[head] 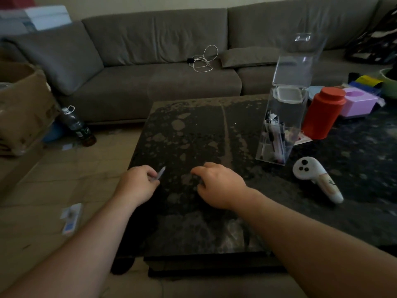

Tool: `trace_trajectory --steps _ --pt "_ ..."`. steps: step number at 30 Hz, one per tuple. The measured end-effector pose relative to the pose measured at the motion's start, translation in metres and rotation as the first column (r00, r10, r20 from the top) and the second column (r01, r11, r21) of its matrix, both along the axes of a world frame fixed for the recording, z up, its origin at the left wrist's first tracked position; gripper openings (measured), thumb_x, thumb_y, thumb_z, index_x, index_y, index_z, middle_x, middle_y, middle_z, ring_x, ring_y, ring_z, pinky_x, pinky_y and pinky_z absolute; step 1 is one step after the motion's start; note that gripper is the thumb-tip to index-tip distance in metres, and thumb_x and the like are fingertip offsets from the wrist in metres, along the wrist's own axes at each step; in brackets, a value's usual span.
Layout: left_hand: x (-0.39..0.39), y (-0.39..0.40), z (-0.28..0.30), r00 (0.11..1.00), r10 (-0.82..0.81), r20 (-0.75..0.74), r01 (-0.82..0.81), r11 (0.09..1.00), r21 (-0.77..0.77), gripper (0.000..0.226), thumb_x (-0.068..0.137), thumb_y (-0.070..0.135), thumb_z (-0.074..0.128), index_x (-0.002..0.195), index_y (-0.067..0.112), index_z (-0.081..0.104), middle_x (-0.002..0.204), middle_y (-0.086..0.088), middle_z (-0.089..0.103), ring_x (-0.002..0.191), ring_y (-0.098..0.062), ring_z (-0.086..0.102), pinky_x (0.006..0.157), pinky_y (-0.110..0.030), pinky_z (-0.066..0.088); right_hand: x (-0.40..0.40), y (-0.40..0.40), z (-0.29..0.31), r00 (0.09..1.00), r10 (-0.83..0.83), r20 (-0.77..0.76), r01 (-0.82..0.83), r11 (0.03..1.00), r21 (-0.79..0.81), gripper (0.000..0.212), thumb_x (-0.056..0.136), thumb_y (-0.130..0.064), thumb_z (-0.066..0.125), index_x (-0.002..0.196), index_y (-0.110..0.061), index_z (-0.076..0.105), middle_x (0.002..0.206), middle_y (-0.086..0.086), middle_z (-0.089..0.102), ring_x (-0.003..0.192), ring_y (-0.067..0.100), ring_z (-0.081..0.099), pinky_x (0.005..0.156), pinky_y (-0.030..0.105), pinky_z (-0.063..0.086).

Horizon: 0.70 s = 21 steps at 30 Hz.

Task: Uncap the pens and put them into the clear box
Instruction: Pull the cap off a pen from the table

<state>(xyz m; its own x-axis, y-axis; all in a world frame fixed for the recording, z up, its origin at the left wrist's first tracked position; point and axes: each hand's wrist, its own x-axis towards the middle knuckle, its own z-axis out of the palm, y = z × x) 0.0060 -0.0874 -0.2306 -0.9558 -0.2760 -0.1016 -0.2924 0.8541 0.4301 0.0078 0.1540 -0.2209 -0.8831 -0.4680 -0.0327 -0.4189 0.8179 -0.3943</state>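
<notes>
Several pens (276, 136) already in clear box (281, 125), beyond right hand (217, 186). Left hand (137, 183) pinches pen (161, 173); right hand curled on table (193, 136), contents indeterminate. Uncapping, insertion pending.

Home living room: grey corner sofa (163, 67), dark stone coffee table (193, 134), tiled floor (64, 186).

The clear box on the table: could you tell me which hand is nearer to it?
Right. The right hand rests left of and just in front of the clear box; the left hand, pinching a pen, is farther left.

Head camera looks forward and down, close over the table (193, 136).
</notes>
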Motion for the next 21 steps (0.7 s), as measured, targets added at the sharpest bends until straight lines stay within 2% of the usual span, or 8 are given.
trace_trajectory --steps 3,5,9,12,14,17,19,21 --pt "0.004 0.018 0.002 0.999 -0.037 -0.027 0.037 0.999 0.006 0.018 0.093 0.032 0.08 0.109 0.032 0.075 0.09 0.017 0.068 0.084 -0.006 0.065 0.079 -0.032 0.057 -0.002 -0.008 -0.003 1.0 -0.007 0.024 0.007 1.0 0.028 0.046 0.1 -0.033 0.056 0.146 -0.037 0.049 0.131 -0.004 0.055 0.118 0.019 0.058 0.086 0.034 0.054" --pt "0.005 0.034 0.002 0.998 -0.063 -0.029 0.064 0.998 0.021 0.016 0.091 0.033 0.082 0.106 0.033 0.076 0.087 0.015 0.068 0.08 -0.005 0.065 0.079 -0.031 0.058 -0.003 -0.013 -0.004 0.999 -0.018 0.031 0.016 0.999 0.048 0.044 0.099 -0.033 0.057 0.143 -0.036 0.052 0.129 -0.002 0.057 0.117 0.02 0.059 0.088 0.037 0.055" --pt "0.009 0.057 0.001 0.987 -0.159 -0.018 0.16 0.984 0.083 0.016 0.091 0.038 0.082 0.104 0.032 0.076 0.09 0.012 0.073 0.08 -0.006 0.067 0.076 -0.026 0.053 0.0 -0.02 -0.008 0.999 -0.017 0.029 0.014 0.997 0.072 0.027 0.098 -0.03 0.052 0.122 -0.03 0.063 0.111 -0.001 0.061 0.107 0.022 0.062 0.089 0.04 0.056" --pt "0.011 0.067 0.0 0.979 -0.201 -0.038 0.204 0.973 0.106 0.018 0.094 0.034 0.078 0.111 0.03 0.078 0.097 0.011 0.075 0.089 -0.009 0.068 0.078 -0.024 0.049 0.0 -0.021 -0.012 0.999 -0.031 0.018 0.029 0.997 0.071 0.025 0.098 -0.03 0.05 0.115 -0.025 0.067 0.111 0.002 0.065 0.105 0.023 0.064 0.089 0.041 0.056" --pt "0.01 0.066 -0.003 0.984 -0.177 -0.016 0.177 0.965 0.193 0.018 0.092 0.026 0.081 0.11 0.031 0.077 0.097 0.012 0.074 0.089 -0.007 0.069 0.082 -0.026 0.055 -0.001 -0.022 -0.013 0.999 -0.039 0.026 0.037 0.997 0.063 0.024 0.097 -0.032 0.051 0.112 -0.025 0.067 0.111 0.003 0.066 0.104 0.023 0.064 0.088 0.039 0.055" --pt "0.009 0.058 -0.003 0.991 -0.13 0.013 0.117 0.926 0.359 0.019 0.091 0.02 0.083 0.1 0.034 0.074 0.096 0.008 0.075 0.088 -0.011 0.072 0.082 -0.034 0.063 -0.001 -0.021 -0.012 0.999 -0.028 0.035 0.026 0.999 0.041 0.03 0.097 -0.038 0.053 0.121 -0.027 0.065 0.113 0.002 0.064 0.107 0.021 0.063 0.089 0.038 0.054" --pt "0.008 0.051 -0.001 0.993 -0.116 -0.006 0.111 0.934 0.341 0.018 0.094 0.021 0.079 0.101 0.036 0.072 0.098 0.009 0.073 0.089 -0.011 0.07 0.078 -0.03 0.059 0.002 -0.021 -0.009 0.996 0.009 0.085 -0.013 0.999 0.046 0.038 0.1 -0.048 0.054 0.134 -0.032 0.06 0.114 0.0 0.057 0.107 0.018 0.059 0.09 0.036 0.051" --pt "0.008 0.046 0.0 0.995 -0.098 -0.038 0.104 0.95 0.294 0.018 0.097 0.021 0.076 0.104 0.036 0.07 0.099 0.009 0.071 0.091 -0.007 0.066 0.073 -0.025 0.051 0.005 -0.023 -0.006 0.991 0.038 0.131 -0.048 0.996 0.073 0.042 0.101 -0.058 0.051 0.135 -0.034 0.058 0.113 -0.001 0.051 0.106 0.018 0.057 0.091 0.037 0.05"
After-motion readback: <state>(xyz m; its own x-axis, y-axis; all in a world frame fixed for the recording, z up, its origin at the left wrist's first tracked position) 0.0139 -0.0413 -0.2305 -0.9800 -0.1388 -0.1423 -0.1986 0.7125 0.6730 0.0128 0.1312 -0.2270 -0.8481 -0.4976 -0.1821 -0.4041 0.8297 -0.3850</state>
